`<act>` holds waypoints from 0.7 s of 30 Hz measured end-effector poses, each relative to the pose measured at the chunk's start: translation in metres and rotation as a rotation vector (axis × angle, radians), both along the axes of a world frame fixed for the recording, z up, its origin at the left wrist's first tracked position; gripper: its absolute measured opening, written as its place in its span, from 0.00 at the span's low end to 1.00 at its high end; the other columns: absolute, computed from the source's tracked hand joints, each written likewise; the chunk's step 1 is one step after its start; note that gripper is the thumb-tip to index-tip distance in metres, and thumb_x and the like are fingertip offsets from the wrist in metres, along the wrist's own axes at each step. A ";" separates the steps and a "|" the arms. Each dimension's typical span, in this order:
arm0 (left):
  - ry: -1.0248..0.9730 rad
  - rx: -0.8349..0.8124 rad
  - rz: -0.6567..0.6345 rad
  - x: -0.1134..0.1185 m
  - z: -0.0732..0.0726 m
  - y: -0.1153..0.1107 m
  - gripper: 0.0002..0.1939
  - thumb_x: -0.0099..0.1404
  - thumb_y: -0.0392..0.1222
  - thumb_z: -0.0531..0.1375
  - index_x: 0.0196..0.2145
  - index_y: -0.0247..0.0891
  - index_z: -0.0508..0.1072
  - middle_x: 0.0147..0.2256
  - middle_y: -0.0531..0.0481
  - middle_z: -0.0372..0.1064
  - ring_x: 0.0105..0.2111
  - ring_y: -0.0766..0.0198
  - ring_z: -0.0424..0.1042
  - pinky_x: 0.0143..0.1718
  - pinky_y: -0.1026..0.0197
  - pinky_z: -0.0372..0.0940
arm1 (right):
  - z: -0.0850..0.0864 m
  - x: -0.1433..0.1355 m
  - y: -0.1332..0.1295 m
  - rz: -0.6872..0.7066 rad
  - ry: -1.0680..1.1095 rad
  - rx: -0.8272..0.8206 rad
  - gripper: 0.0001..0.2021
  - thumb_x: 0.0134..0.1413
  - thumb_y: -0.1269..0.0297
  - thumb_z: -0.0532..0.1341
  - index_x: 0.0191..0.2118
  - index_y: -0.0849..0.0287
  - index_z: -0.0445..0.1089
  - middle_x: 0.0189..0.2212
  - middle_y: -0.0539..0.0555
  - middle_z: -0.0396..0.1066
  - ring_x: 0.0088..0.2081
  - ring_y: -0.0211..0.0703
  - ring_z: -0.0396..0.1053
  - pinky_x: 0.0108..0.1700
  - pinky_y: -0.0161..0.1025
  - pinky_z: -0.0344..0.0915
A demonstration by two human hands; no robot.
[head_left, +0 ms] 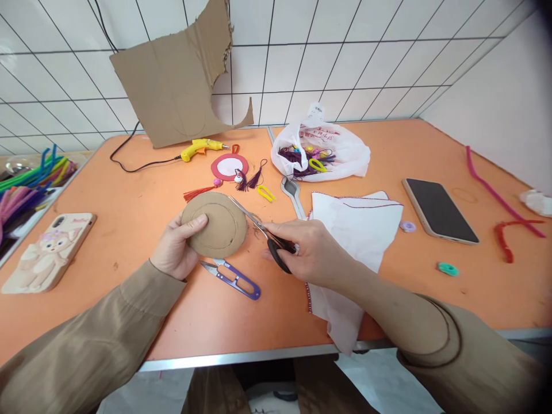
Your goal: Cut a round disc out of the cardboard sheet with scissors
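Right grip (pixel 308 253) is closed through the black handles of the scissors (pixel 263 230), blades open against the edge of the cardboard disc (pixel 214 224). Left grip (pixel 175 247) pinches that disc's near-left edge, thumb on top, forearm bent in. Purple snips (pixel 235 278) lie just below on the orange worktop (pixel 129 218).

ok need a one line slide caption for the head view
Left hand holds a cardboard disc while right hand trims it with scissors on an orange table.
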State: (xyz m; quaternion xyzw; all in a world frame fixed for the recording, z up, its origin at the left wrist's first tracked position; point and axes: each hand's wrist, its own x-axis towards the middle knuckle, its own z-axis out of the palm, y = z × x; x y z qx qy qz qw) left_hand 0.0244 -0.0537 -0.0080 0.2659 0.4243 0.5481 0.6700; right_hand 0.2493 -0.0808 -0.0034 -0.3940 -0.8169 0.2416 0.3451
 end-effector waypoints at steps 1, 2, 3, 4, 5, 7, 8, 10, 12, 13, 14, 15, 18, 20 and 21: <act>0.005 -0.003 0.005 0.000 0.000 0.000 0.14 0.50 0.32 0.70 0.37 0.35 0.80 0.35 0.47 0.80 0.34 0.59 0.78 0.37 0.63 0.73 | 0.001 0.000 0.000 0.008 0.018 -0.028 0.09 0.49 0.75 0.58 0.22 0.59 0.60 0.16 0.43 0.59 0.20 0.30 0.54 0.23 0.30 0.51; 0.009 -0.004 0.009 0.000 0.000 0.000 0.15 0.50 0.32 0.70 0.38 0.35 0.80 0.35 0.47 0.80 0.34 0.59 0.78 0.37 0.63 0.73 | 0.001 0.000 0.000 0.016 0.036 -0.058 0.09 0.49 0.75 0.58 0.22 0.59 0.61 0.16 0.44 0.59 0.20 0.30 0.54 0.23 0.30 0.51; 0.011 -0.005 0.009 -0.001 0.000 0.000 0.15 0.50 0.32 0.70 0.38 0.35 0.80 0.35 0.47 0.80 0.35 0.59 0.78 0.36 0.63 0.73 | 0.001 0.000 0.000 0.022 0.053 -0.087 0.09 0.49 0.75 0.58 0.22 0.59 0.62 0.16 0.44 0.60 0.20 0.30 0.54 0.23 0.30 0.51; 0.011 -0.003 0.008 -0.001 0.000 0.000 0.15 0.50 0.32 0.69 0.39 0.35 0.80 0.35 0.47 0.80 0.35 0.59 0.78 0.36 0.63 0.73 | 0.002 -0.001 0.000 0.028 0.067 -0.113 0.08 0.50 0.74 0.58 0.22 0.60 0.62 0.16 0.44 0.60 0.20 0.30 0.54 0.23 0.30 0.52; 0.008 0.000 0.006 -0.001 0.000 0.000 0.15 0.50 0.32 0.69 0.39 0.35 0.80 0.35 0.47 0.80 0.35 0.58 0.78 0.36 0.63 0.73 | 0.002 -0.001 0.000 0.031 0.079 -0.132 0.08 0.50 0.73 0.59 0.23 0.60 0.63 0.16 0.44 0.60 0.20 0.30 0.54 0.23 0.30 0.52; 0.002 0.007 0.005 -0.001 0.000 0.000 0.15 0.50 0.32 0.70 0.38 0.35 0.80 0.35 0.47 0.80 0.35 0.59 0.78 0.36 0.62 0.73 | 0.001 -0.001 0.001 0.034 0.095 -0.162 0.08 0.51 0.72 0.59 0.23 0.61 0.64 0.17 0.44 0.60 0.21 0.30 0.55 0.23 0.30 0.52; -0.001 0.009 0.004 -0.001 0.000 0.000 0.15 0.50 0.32 0.70 0.38 0.35 0.80 0.35 0.47 0.80 0.35 0.59 0.78 0.36 0.62 0.73 | 0.001 -0.001 0.001 0.034 0.108 -0.183 0.08 0.52 0.71 0.60 0.23 0.61 0.65 0.17 0.44 0.60 0.21 0.30 0.55 0.23 0.30 0.52; -0.003 0.010 0.002 -0.001 0.000 -0.001 0.16 0.49 0.33 0.70 0.39 0.34 0.80 0.36 0.46 0.80 0.36 0.58 0.78 0.36 0.63 0.74 | -0.002 -0.001 0.002 0.023 0.149 -0.250 0.08 0.52 0.69 0.61 0.24 0.62 0.67 0.18 0.45 0.59 0.22 0.30 0.55 0.24 0.31 0.53; 0.000 0.012 -0.002 0.000 0.000 -0.002 0.16 0.50 0.33 0.70 0.39 0.34 0.80 0.36 0.46 0.80 0.37 0.57 0.78 0.37 0.62 0.74 | -0.006 -0.002 0.003 0.005 0.215 -0.336 0.06 0.52 0.66 0.62 0.26 0.62 0.70 0.19 0.46 0.59 0.23 0.31 0.55 0.24 0.32 0.55; 0.002 0.015 -0.003 0.000 0.001 -0.002 0.17 0.50 0.34 0.70 0.40 0.34 0.80 0.37 0.45 0.80 0.39 0.56 0.78 0.38 0.62 0.75 | -0.007 -0.003 0.003 -0.002 0.258 -0.383 0.05 0.51 0.65 0.62 0.29 0.61 0.71 0.20 0.46 0.59 0.23 0.32 0.56 0.24 0.32 0.56; 0.004 0.020 -0.001 0.000 0.001 -0.002 0.17 0.50 0.34 0.70 0.40 0.34 0.80 0.38 0.45 0.80 0.40 0.54 0.78 0.39 0.61 0.75 | -0.009 -0.004 0.004 -0.008 0.309 -0.432 0.06 0.50 0.64 0.63 0.32 0.61 0.73 0.20 0.46 0.60 0.23 0.32 0.57 0.24 0.33 0.57; 0.007 0.025 0.004 0.000 0.001 -0.003 0.18 0.50 0.35 0.71 0.41 0.34 0.80 0.38 0.45 0.80 0.42 0.53 0.78 0.41 0.59 0.75 | -0.011 -0.006 0.005 -0.014 0.370 -0.485 0.08 0.49 0.62 0.64 0.35 0.61 0.74 0.21 0.47 0.61 0.23 0.34 0.59 0.25 0.35 0.58; 0.013 0.033 0.022 0.002 0.002 -0.005 0.23 0.50 0.36 0.71 0.45 0.36 0.78 0.39 0.45 0.80 0.46 0.49 0.77 0.44 0.56 0.75 | -0.015 -0.011 0.006 -0.043 0.559 -0.643 0.19 0.45 0.62 0.67 0.45 0.62 0.74 0.23 0.49 0.67 0.24 0.38 0.67 0.27 0.38 0.64; 0.014 0.030 0.019 0.005 0.001 -0.008 0.25 0.50 0.36 0.71 0.47 0.37 0.77 0.40 0.44 0.80 0.46 0.48 0.76 0.44 0.54 0.75 | -0.016 -0.014 0.007 -0.058 0.649 -0.702 0.23 0.43 0.63 0.68 0.49 0.61 0.72 0.24 0.48 0.68 0.25 0.38 0.69 0.29 0.40 0.67; 0.011 0.028 0.008 0.008 0.001 -0.009 0.25 0.50 0.36 0.71 0.48 0.37 0.77 0.40 0.44 0.80 0.46 0.47 0.76 0.44 0.53 0.75 | -0.016 -0.016 0.007 -0.063 0.678 -0.714 0.24 0.43 0.64 0.68 0.49 0.61 0.72 0.24 0.48 0.68 0.25 0.37 0.69 0.30 0.39 0.67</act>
